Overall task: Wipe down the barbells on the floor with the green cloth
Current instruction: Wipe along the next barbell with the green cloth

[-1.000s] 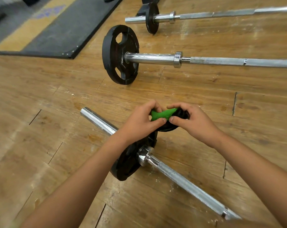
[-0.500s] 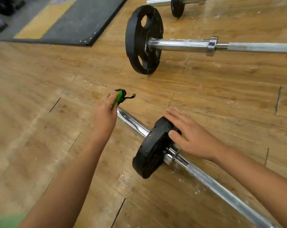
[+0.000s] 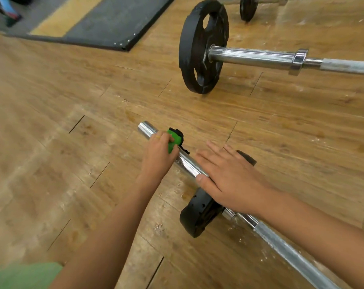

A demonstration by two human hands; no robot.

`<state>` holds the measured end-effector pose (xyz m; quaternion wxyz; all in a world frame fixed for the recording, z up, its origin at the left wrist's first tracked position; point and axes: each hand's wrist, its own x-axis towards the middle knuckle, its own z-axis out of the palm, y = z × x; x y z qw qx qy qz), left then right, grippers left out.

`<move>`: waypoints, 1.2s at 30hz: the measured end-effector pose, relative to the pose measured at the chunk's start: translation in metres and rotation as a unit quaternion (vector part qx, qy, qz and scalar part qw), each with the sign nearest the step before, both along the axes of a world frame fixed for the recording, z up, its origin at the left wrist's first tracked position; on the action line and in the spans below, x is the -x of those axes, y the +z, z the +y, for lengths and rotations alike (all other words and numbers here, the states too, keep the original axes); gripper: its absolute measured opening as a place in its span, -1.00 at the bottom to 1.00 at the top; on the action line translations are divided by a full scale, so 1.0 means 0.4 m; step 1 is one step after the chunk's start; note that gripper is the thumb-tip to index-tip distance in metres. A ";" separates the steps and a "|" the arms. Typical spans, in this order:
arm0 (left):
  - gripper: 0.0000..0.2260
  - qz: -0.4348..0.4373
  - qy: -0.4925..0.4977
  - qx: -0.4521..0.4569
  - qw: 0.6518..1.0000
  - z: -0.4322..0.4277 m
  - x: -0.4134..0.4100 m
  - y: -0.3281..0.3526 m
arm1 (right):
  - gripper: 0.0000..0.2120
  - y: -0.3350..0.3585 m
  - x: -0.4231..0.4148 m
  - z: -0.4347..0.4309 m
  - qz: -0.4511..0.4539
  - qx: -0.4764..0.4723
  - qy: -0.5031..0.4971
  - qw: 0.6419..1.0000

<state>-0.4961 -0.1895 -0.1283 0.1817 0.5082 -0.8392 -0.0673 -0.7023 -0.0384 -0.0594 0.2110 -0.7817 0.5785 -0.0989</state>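
mat: black rubber mat lay top left on the wooden floor, well apart from the work.
left hand: left hand had its fingers curled round the green cloth, pressing it onto the bar.
cloth: bunched, black trim showing, sat on the chrome sleeve of the near barbell, close to the sleeve's free end.
right hand: right hand was flat with fingers straight and spread, gripping nothing. The palm was laid on the top rim of the small plate and the thumb was beside the sleeve.
small plate: black, on the near barbell, edge on the floor, between sleeve and shaft.
middle barbell: middle barbell lay beyond, with a large black plate near its left end.
far barbell: far barbell was cut off at the top edge, carrying a small black plate.
step: judged to be wiping the near bar's sleeve, with the right hand steadying so the bar would not roll.
next move: probably needs cloth strokes along the sleeve towards the plate, grip wrapped well round the chrome, then on to the shaft. The other two bars look untouched by either hand.
counts: 3 barbells, 3 black plates (1 large, 2 small), 1 cloth, 1 mat, 2 hands.
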 end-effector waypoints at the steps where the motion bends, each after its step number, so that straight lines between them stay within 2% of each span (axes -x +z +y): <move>1: -0.78 -0.014 -0.007 0.004 1.000 0.000 0.011 -0.001 | -0.40 -0.001 -0.001 0.000 0.003 0.003 0.002 1.000; 3: -0.60 -0.044 -0.049 -0.004 0.998 0.004 0.021 -0.011 | -0.41 0.000 -0.003 0.001 0.007 0.004 0.004 1.000; 5: -0.51 -0.061 -0.079 -0.013 0.995 -0.003 0.005 -0.022 | -0.41 0.002 -0.004 0.002 0.007 0.002 0.005 1.000; 8: -0.46 -0.010 0.026 -0.080 0.996 -0.042 -0.043 -0.021 | -0.41 0.005 -0.007 0.007 0.003 -0.003 0.005 1.000; 11: -0.49 0.023 0.083 -0.143 0.986 -0.104 -0.071 -0.007 | -0.42 0.005 -0.015 0.007 0.002 0.003 -0.003 1.000; 14: -0.55 0.020 0.074 -0.156 0.985 -0.129 -0.065 -0.004 | -0.44 0.005 -0.020 0.007 0.002 0.007 -0.008 1.000; 19: -0.55 0.035 0.114 -0.164 0.979 -0.122 -0.045 0.000 | -0.42 0.006 -0.023 0.011 0.008 0.006 -0.001 1.000; 27: -0.56 -0.027 0.120 -0.155 0.980 -0.084 -0.031 0.005 | -0.36 0.022 -0.064 0.035 0.033 -0.002 0.041 0.999; 31: -0.56 -0.050 0.119 -0.140 0.982 -0.063 -0.056 -0.003 | -0.38 0.021 -0.079 0.035 -0.003 -0.032 0.099 0.995; 36: -0.63 -0.052 0.105 -0.156 0.981 -0.112 -0.101 0.006 | -0.37 -0.005 -0.095 0.035 0.032 0.028 0.088 0.995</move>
